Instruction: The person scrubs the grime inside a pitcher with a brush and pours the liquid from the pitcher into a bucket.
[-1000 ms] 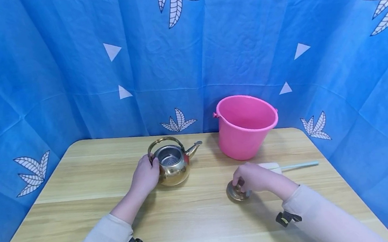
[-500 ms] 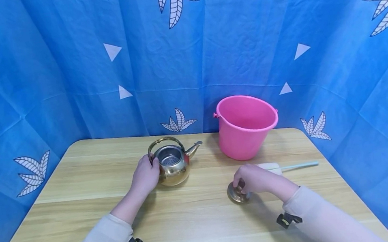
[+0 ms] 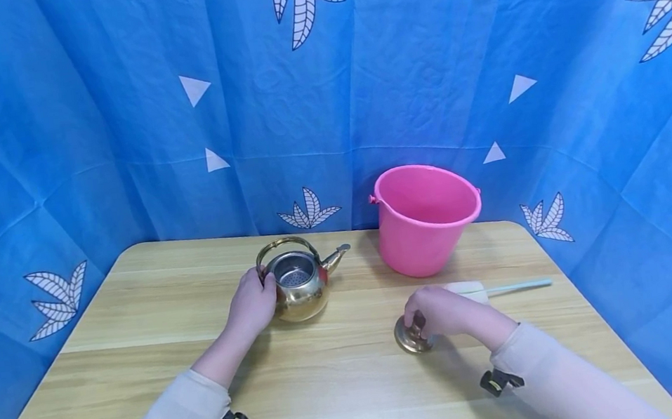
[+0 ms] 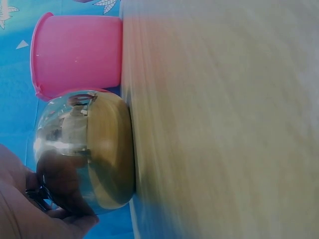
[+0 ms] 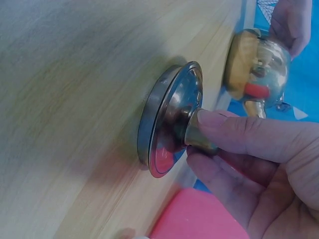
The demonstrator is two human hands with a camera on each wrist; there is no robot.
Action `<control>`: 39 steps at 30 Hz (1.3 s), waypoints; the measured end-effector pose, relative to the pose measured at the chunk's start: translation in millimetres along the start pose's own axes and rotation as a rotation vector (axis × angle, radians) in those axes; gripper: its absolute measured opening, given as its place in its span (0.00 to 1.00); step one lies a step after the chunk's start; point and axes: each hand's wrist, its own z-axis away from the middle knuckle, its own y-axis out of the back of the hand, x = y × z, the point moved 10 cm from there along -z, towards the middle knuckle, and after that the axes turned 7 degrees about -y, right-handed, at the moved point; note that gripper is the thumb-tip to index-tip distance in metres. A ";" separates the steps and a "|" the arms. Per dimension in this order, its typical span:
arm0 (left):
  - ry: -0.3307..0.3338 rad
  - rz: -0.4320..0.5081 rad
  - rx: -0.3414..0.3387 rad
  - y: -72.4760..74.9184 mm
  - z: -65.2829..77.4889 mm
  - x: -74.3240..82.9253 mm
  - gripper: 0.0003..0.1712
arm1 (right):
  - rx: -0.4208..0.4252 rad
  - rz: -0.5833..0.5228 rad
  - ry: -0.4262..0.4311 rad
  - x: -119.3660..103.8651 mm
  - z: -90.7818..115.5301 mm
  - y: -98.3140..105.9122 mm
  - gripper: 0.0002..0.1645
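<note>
A shiny gold teapot [image 3: 301, 302] stands on the table, its lid off and a perforated strainer showing inside. My left hand [image 3: 252, 301] grips the left side of its arched handle [image 3: 284, 242], low down near the body. The spout [image 3: 336, 257] points right. To the right, my right hand [image 3: 441, 309] pinches the knob of the teapot lid [image 3: 412, 336] between thumb and fingers. In the right wrist view the lid [image 5: 172, 119] is right at the tabletop, knob side toward the palm.
Behind the right hand stands a pink bucket [image 3: 420, 244]. A white-headed thing with a pale blue stick handle [image 3: 518, 287] lies partly hidden behind that hand. Blue patterned cloth [image 3: 284, 103] hangs around the wooden table [image 3: 336, 400].
The right hand and lid have shifted very slightly toward the near side of the table. The left hand and teapot have stayed in place.
</note>
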 end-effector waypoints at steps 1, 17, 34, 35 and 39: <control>-0.002 0.000 0.000 0.0 0.1 0.2 0.29 | 0.002 0.004 0.005 -0.7 0.4 0.2 0.20; -0.011 -0.013 0.006 0.6 0.0 0.6 0.28 | -0.016 -0.004 0.036 -5.2 2.8 0.9 0.20; -0.014 -0.010 0.012 1.0 0.8 1.6 0.28 | -0.054 -0.093 0.020 -4.7 2.5 4.9 0.18; -0.012 -0.010 0.013 1.3 0.8 1.7 0.28 | -0.054 -0.095 0.013 -4.2 2.5 5.4 0.18; -0.014 -0.010 0.014 2.9 1.6 3.6 0.28 | -0.051 -0.099 0.013 -5.3 3.3 9.4 0.18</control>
